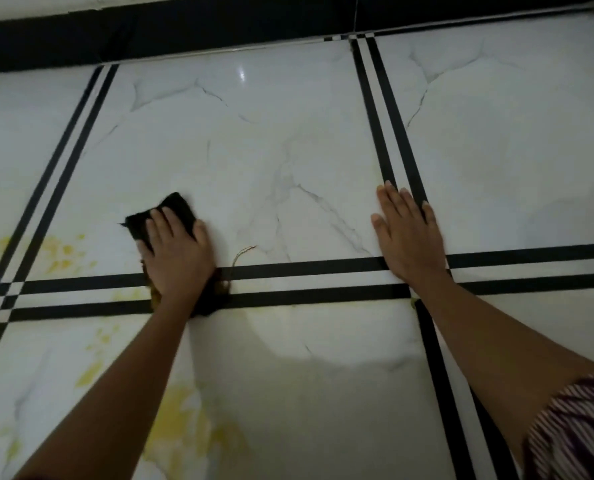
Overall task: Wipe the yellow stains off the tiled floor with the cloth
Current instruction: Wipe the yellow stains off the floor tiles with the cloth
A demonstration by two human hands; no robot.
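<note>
My left hand presses a black cloth flat on the white marble-look floor tile, fingers spread over it. Part of the cloth sticks out beyond my fingertips and another part shows under my wrist, with a loose thread trailing to the right. Yellow stains lie to the left of the cloth. A larger yellow stain spreads on the near tile under my left forearm. My right hand rests flat and empty on the floor across the black stripes.
Paired black stripes run across and along the floor between the tiles. A black skirting lines the wall at the far edge. A striped sleeve shows at the bottom right.
</note>
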